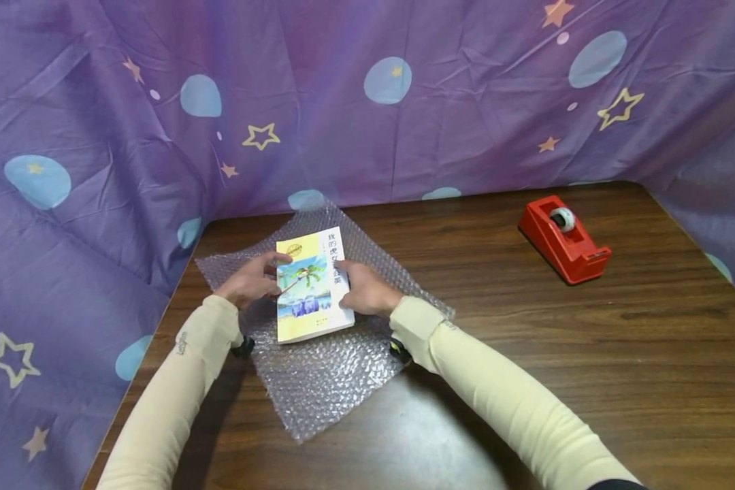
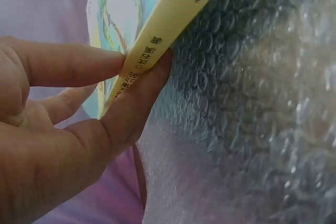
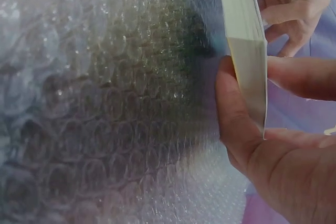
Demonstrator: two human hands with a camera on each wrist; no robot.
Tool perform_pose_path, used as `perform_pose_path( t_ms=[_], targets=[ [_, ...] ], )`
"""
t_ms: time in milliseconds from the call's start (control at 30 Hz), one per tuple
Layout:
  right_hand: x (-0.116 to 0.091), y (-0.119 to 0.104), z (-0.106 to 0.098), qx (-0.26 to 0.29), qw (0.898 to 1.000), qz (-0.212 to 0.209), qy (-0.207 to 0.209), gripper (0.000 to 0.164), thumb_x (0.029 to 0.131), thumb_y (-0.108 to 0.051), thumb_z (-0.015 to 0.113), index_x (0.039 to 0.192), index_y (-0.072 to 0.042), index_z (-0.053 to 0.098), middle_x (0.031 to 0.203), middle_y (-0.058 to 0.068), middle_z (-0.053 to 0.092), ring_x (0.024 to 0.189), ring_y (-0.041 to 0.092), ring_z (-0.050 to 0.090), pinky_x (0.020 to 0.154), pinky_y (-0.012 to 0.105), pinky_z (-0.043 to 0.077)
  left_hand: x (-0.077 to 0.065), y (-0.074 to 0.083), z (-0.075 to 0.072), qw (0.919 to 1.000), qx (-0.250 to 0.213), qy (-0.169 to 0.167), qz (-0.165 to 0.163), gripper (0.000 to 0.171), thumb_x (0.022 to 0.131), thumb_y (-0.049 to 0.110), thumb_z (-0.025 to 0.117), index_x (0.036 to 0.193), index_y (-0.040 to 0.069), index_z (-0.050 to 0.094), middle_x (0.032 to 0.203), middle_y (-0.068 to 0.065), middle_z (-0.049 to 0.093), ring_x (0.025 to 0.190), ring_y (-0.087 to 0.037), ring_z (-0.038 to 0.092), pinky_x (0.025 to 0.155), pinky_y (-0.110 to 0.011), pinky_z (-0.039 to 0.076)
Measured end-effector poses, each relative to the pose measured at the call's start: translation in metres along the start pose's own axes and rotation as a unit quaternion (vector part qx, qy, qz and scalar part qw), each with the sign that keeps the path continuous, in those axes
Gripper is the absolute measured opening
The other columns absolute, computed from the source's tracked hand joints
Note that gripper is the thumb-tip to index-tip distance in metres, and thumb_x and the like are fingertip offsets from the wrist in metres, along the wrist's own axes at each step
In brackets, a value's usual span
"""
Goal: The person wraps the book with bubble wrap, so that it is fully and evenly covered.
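A paperback book point(image 1: 303, 286) with a yellow, white and blue cover is held face up over a sheet of bubble wrap point(image 1: 331, 381). My left hand point(image 1: 252, 280) pinches its yellow spine point(image 2: 149, 35), thumb and fingers on opposite faces. On the other side my right hand point(image 1: 369, 288) grips the page edge point(image 3: 249, 51), with a finger under the book. Both wrist views show the edges of the book raised off the wrap. The bubble wrap lies turned cornerwise on the table, and the book hides its middle.
A red tape dispenser point(image 1: 565, 239) with a roll of tape point(image 1: 563, 219) stands on the right of the brown wooden table point(image 1: 496, 327). A purple curtain point(image 1: 318, 88) with stars and blue ovals hangs behind the table and along its sides.
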State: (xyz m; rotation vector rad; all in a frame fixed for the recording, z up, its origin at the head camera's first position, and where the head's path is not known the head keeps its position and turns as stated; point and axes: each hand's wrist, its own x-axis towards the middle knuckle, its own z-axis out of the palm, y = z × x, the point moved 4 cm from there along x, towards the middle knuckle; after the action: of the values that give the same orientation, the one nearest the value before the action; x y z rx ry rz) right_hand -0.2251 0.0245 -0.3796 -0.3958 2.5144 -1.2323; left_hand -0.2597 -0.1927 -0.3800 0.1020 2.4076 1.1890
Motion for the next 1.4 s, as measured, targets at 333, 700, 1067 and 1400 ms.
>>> perform_pose_path(
  t_ms=[333,700,1067,1400],
  targets=[
    [0.003,0.003,0.001,-0.001,1.0,0.003,0.009,0.087,0.07,0.015,0.062,0.152,0.001,0.038,0.149,0.023,0.051,0.138,0.035,0.049,0.115,0.044,0.044,0.005,-0.002,0.001,0.9999,0.003,-0.004,-0.011,0.067,0.087,-0.013,0.052,0.149,0.004,0.038,0.138,-0.031,0.041,0.096,-0.028,0.052,0.084,-0.041,0.054],
    [0.007,0.003,0.004,-0.082,0.997,-0.001,0.002,0.084,0.073,0.01,0.066,0.151,-0.001,0.04,0.145,0.023,0.056,0.137,0.036,0.051,0.119,0.045,0.04,0.005,-0.005,-0.001,0.9997,-0.011,-0.012,-0.02,0.069,0.085,-0.014,0.051,0.15,0.006,0.038,0.13,-0.027,0.046,0.082,-0.026,0.05,0.073,-0.038,0.046],
    [0.008,0.01,0.004,-0.076,0.997,0.019,0.006,0.083,0.074,0.009,0.067,0.151,0.001,0.039,0.148,0.024,0.052,0.14,0.038,0.048,0.12,0.046,0.037,0.012,0.002,0.003,0.9998,-0.002,-0.021,-0.005,0.057,0.088,-0.011,0.059,0.143,-0.002,0.045,0.087,-0.01,0.052,0.065,-0.017,0.051,0.065,-0.032,0.049],
    [0.009,0.01,0.002,-0.1,0.995,0.016,-0.004,0.081,0.074,0.005,0.069,0.15,-0.001,0.043,0.147,0.022,0.054,0.138,0.037,0.05,0.118,0.045,0.041,0.011,0.0,0.001,0.9994,0.017,-0.023,-0.019,0.051,0.092,-0.005,0.061,0.141,-0.004,0.047,0.103,-0.016,0.053,0.076,-0.017,0.059,0.077,-0.035,0.058]
  ],
)
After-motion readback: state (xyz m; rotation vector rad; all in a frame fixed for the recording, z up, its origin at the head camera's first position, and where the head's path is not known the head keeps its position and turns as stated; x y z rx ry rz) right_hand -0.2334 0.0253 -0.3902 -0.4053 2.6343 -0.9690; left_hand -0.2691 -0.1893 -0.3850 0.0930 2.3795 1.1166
